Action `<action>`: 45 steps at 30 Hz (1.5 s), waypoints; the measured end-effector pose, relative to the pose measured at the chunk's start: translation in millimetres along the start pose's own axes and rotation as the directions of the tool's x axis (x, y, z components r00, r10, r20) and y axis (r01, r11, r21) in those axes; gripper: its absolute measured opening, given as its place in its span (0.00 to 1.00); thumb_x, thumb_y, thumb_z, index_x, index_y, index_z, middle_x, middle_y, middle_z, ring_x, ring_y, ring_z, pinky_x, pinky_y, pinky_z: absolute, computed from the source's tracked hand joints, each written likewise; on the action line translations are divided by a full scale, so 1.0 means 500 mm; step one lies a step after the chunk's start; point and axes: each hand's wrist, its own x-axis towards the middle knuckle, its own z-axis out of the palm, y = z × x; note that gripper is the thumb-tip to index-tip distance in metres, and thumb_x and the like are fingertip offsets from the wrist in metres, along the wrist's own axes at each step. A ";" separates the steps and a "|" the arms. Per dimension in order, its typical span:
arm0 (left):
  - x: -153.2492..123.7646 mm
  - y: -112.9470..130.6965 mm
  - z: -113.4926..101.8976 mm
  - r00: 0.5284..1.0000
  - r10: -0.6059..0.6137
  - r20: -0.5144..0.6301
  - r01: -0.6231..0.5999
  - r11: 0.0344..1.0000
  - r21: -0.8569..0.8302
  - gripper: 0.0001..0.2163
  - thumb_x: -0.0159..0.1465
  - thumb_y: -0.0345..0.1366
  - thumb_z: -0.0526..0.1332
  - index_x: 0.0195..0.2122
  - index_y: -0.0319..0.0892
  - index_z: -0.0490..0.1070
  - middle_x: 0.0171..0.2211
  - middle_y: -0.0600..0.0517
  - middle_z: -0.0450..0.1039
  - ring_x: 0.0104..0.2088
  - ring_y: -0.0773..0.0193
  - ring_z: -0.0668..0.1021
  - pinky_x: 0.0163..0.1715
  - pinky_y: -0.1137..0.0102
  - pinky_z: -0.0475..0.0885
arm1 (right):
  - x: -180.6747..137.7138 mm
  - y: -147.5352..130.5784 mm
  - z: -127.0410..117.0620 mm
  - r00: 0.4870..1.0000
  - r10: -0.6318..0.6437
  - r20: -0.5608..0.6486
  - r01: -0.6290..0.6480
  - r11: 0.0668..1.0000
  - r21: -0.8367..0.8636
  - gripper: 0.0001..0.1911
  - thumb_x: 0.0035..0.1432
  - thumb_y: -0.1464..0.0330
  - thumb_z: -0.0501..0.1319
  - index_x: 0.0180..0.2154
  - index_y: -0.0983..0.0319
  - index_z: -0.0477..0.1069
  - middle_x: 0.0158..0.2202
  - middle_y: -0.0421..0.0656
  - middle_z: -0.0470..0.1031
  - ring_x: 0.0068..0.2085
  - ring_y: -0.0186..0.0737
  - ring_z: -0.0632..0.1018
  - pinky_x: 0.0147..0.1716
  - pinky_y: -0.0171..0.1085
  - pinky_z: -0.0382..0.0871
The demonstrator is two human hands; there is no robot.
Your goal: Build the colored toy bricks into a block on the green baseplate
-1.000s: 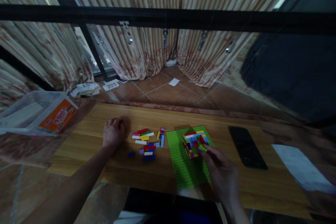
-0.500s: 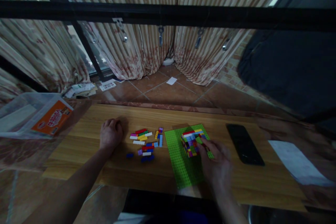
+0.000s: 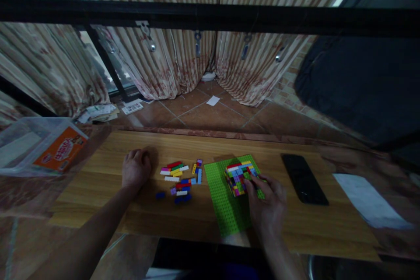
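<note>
1. A person's right hand point(image 3: 267, 203) reaches over a multicolored brick block point(image 3: 234, 177) on a green baseplate point(image 3: 223, 214); even pressure, straight down, would likely seat a piece best.
2. The left hand point(image 3: 135, 169) rests loosely curled on the wooden table point(image 3: 311, 227); bringing it across to steady the baseplate could prevent sliding.
3. Light fingertip contact along the block's edge should spare neighboring bricks from being knocked loose.
4. The block sits toward the baseplate's far side, touching the right grip's thumb and fingers; whether they pinch a separate piece cannot be told.
5. Loose bricks point(image 3: 176, 173) lie between the left grip and baseplate; the curled fingers hide whatever they may hold.
</note>
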 end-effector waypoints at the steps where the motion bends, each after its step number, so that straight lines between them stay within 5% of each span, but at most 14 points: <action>1: 0.000 -0.001 0.001 1.000 0.000 -0.007 0.000 1.000 -0.003 0.13 0.61 0.35 0.51 0.39 0.40 0.73 0.42 0.41 0.74 0.45 0.49 0.74 0.48 0.56 0.67 | 0.000 -0.001 0.000 1.000 0.001 -0.005 -0.001 1.000 0.006 0.14 0.59 0.59 0.63 0.38 0.62 0.79 0.42 0.49 0.75 0.43 0.46 0.73 0.42 0.46 0.69; 21: 0.000 0.001 0.000 1.000 -0.005 -0.003 0.005 1.000 -0.011 0.13 0.62 0.37 0.50 0.40 0.40 0.72 0.42 0.41 0.74 0.46 0.48 0.73 0.49 0.55 0.68 | 0.009 -0.008 0.012 0.992 0.129 0.013 -0.130 0.988 0.089 0.15 0.57 0.57 0.64 0.38 0.60 0.79 0.44 0.49 0.74 0.46 0.48 0.74 0.46 0.49 0.68; 30: 0.001 0.004 -0.004 1.000 0.000 0.011 0.000 1.000 -0.002 0.13 0.61 0.36 0.50 0.39 0.39 0.72 0.41 0.39 0.74 0.45 0.47 0.73 0.49 0.54 0.68 | 0.026 -0.004 0.009 0.899 0.391 0.200 -0.435 0.854 0.284 0.22 0.57 0.53 0.60 0.44 0.62 0.76 0.44 0.50 0.75 0.43 0.47 0.76 0.43 0.47 0.70; 39: -0.001 0.004 -0.005 1.000 -0.012 0.015 0.013 1.000 -0.011 0.13 0.62 0.36 0.50 0.41 0.40 0.72 0.43 0.41 0.73 0.46 0.48 0.73 0.50 0.55 0.67 | 0.049 0.005 0.024 0.840 0.440 0.318 -0.525 0.807 0.270 0.26 0.57 0.52 0.59 0.46 0.65 0.75 0.42 0.51 0.79 0.41 0.48 0.78 0.42 0.46 0.70; 45: 0.000 0.002 -0.001 0.999 -0.031 0.028 0.031 1.000 0.001 0.14 0.61 0.37 0.50 0.41 0.40 0.72 0.42 0.40 0.73 0.46 0.47 0.73 0.50 0.54 0.67 | 0.051 -0.006 0.022 0.851 0.422 0.313 -0.500 0.832 0.239 0.24 0.57 0.53 0.59 0.46 0.65 0.75 0.41 0.51 0.79 0.40 0.48 0.78 0.41 0.45 0.70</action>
